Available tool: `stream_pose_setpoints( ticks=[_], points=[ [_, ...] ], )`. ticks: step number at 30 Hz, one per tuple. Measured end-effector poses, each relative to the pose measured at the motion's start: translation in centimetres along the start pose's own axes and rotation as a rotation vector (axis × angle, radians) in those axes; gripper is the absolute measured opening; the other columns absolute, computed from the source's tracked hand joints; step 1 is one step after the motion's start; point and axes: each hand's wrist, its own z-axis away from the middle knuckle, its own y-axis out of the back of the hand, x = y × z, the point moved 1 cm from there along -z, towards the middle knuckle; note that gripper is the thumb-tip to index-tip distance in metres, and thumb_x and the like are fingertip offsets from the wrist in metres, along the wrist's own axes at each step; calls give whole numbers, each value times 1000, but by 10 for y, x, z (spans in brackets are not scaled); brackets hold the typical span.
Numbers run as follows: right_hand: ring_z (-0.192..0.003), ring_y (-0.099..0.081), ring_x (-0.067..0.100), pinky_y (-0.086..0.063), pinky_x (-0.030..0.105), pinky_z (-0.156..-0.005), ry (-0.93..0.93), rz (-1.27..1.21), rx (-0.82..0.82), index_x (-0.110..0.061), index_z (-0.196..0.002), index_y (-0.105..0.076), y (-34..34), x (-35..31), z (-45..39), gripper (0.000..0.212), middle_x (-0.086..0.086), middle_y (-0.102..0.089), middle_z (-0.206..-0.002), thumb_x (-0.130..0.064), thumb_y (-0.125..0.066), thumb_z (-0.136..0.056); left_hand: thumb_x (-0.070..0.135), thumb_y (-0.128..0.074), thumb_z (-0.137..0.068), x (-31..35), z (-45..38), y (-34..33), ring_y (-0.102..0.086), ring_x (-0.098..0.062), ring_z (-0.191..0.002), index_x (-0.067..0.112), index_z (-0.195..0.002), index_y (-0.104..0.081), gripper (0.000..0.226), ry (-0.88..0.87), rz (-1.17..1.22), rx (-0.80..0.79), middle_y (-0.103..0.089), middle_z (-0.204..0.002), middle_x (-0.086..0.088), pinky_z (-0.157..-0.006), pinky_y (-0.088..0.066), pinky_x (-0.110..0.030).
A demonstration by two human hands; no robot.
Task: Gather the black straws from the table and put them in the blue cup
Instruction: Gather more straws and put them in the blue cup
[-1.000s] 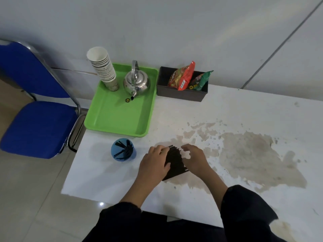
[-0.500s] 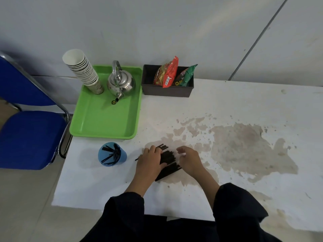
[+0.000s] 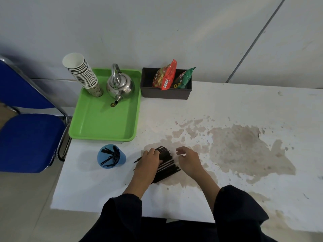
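Observation:
A pile of black straws (image 3: 167,164) lies on the white table (image 3: 227,105), just in front of me. My left hand (image 3: 148,163) rests on the left part of the pile, fingers curled over several straws. My right hand (image 3: 187,158) hovers just right of the pile, fingers loosely bent and holding nothing that I can see. The blue cup (image 3: 111,157) stands to the left of the pile with several black straws inside it.
A green tray (image 3: 103,123) at the back left carries a stack of paper cups (image 3: 82,74) and a steel kettle (image 3: 120,84). A dark box (image 3: 165,93) holds snack packets. A blue chair (image 3: 26,137) stands off the table's left edge. Brown stains cover the table's right.
My right hand has lifted slightly off the right end of the pile. My left hand stays on the straws. The camera view shifted a little.

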Motion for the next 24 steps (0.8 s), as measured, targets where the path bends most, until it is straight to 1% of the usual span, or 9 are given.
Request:
stream_pose_setpoints(
  ticks=[3,6,8,13,16,18,19,21,24],
  points=[
    [-97,-54,12,-45,19,-77,-5,-15,-2,-9,-120,-59,-1,-2,0,36,6,-64,-115,2,-41,-91,37,-45,-102,0,0,0,-49,-21,-111,12,-123,-50,33,10,-5,12,-53,-123,-4,-85,-46,-30],
    [-95,-54,11,-41,11,-70,-17,-23,-12,-10,-120,-59,-2,-3,0,35,5,-64,-114,1,-42,-92,36,-42,-103,-2,0,-2,-48,-21,-112,12,-125,-49,34,29,7,17,-54,-123,-5,-89,-44,-30],
    [-94,-54,10,-41,12,-71,-17,-25,-17,-10,-120,-59,-3,-4,0,34,5,-64,-114,-1,-42,-92,35,-41,-104,-3,-1,-3,-47,-21,-112,12,-125,-50,33,43,36,21,-57,-122,-5,-89,-43,-29],
    [-98,-55,12,-40,16,-79,-25,-46,-25,-11,-119,-59,-5,-5,2,32,4,-64,-113,-2,-44,-93,33,-42,-104,-8,-2,-1,-47,-20,-102,13,-116,-51,26,118,116,46,-62,-107,-6,-73,-35,-25],
    [-97,-55,12,-40,9,-70,-34,-74,-29,-12,-119,-59,-5,-6,3,31,3,-64,-112,-3,-44,-93,30,-44,-103,-10,-3,7,-50,-22,-96,12,-114,-53,23,165,244,89,-63,-100,-8,-70,-37,-29],
    [-97,-55,12,-41,8,-69,-45,-135,-31,-13,-118,-60,-6,-9,5,31,3,-64,-113,-3,-44,-93,29,-44,-103,-12,-4,19,-54,-23,-90,10,-113,-54,24,227,388,128,-63,-95,-8,-68,-38,-31],
    [-99,-56,12,-42,11,-73,-59,-183,-29,-13,-117,-60,-6,-12,5,31,3,-64,-113,-4,-44,-93,30,-43,-103,-13,-4,27,-56,-22,-88,10,-113,-54,24,258,455,144,-62,-93,-6,-68,-39,-31],
    [-104,-56,13,-46,23,-87,-107,-283,-24,-16,-117,-61,-7,-20,6,30,-3,-65,-110,-8,-43,-94,30,-41,-104,-13,-7,43,-59,-20,-84,11,-111,-53,24,287,577,192,-61,-92,0,-67,-41,-30],
    [-107,-58,14,-46,37,-102,-162,-394,-29,-21,-114,-62,-11,-38,8,28,-9,-66,-104,-13,-42,-95,29,-40,-104,-10,-13,72,-59,-8,-76,12,-103,-53,21,301,744,271,-60,-86,4,-59,-39,-14]
  ],
)
